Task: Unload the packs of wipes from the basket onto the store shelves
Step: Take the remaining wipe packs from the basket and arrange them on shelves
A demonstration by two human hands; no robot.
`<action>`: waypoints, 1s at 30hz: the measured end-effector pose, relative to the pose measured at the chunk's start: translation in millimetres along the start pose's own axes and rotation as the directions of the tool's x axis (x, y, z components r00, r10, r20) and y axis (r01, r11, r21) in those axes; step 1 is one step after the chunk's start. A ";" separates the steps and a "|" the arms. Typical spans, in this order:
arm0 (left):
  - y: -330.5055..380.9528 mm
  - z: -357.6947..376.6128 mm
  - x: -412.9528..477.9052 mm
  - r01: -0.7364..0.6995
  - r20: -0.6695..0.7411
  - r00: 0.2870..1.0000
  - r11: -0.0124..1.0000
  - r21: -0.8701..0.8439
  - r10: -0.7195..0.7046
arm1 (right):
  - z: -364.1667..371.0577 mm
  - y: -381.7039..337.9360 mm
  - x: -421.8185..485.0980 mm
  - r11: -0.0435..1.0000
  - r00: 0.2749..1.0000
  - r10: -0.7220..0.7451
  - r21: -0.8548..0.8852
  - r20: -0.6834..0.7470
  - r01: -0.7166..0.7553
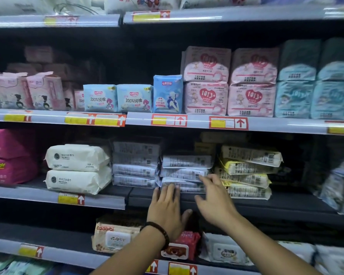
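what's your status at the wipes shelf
Left hand open, fingertips on bottom grey pack. Right hand open, touching same stack. Basket out of view.

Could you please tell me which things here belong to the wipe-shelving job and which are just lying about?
Job: stack of flat pale-grey plastic wipe packs; dark shelf beneath it; left hand and right hand, fingers straight against the stack. The basket is out of view.
Lying about: two bulky white soft packs; magenta packs; pink heart-printed packs; red lidded pack below.
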State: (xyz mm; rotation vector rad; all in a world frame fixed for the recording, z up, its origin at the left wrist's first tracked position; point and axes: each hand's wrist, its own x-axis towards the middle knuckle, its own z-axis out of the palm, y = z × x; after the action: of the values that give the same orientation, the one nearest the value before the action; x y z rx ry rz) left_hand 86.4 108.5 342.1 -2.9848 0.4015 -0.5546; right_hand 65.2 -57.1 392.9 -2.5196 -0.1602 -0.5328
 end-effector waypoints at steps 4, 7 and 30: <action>-8.3 -0.3 12.9 0.050 0.101 0.994 0.998 -0.046 -0.045 | 2.1 4.6 7.5 0.998 0.995 0.060 0.032 0.074 -0.062; -10.2 -1.7 15.9 0.049 0.111 0.993 0.998 -0.033 -0.045 | 3.6 10.1 8.6 0.992 0.992 0.055 0.104 0.114 -0.067; -9.3 -0.9 23.4 -0.156 -0.041 0.986 0.980 0.125 0.162 | 14.6 -11.5 9.7 0.442 0.891 0.287 0.777 0.351 -0.448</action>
State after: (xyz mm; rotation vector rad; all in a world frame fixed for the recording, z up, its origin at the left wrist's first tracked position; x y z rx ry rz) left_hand 109.3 111.1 352.1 -2.7958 0.5829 -0.6155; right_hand 76.4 -39.6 391.3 -1.5207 0.0770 0.0003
